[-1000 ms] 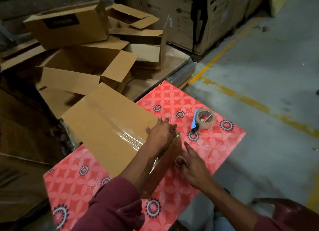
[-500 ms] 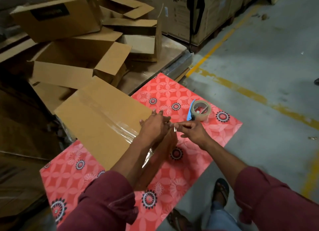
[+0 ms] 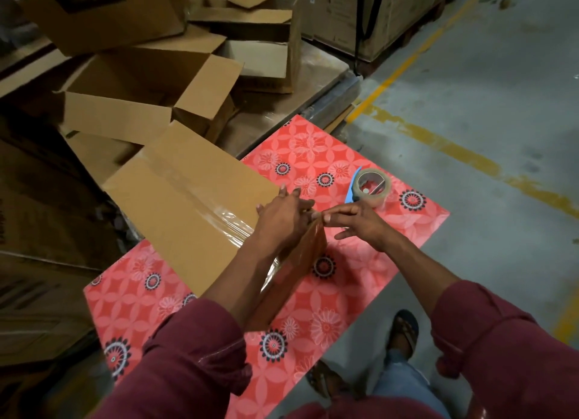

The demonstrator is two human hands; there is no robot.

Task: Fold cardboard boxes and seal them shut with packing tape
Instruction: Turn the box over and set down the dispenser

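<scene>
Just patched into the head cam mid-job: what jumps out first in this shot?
The red flowered table dominates the middle, with a cardboard box on its left part, a clear tape strip along the top. Both hands meet at the box's near right corner: the left hand rests on the box, the right hand pinches at the corner. A tape roll sits just beyond them; loose boxes pile up behind.

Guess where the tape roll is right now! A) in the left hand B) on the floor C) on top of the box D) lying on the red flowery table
D: the tape roll lies on the red table, beyond the right hand; neither that hand nor the left hand holds it, as both are at the box.
</scene>
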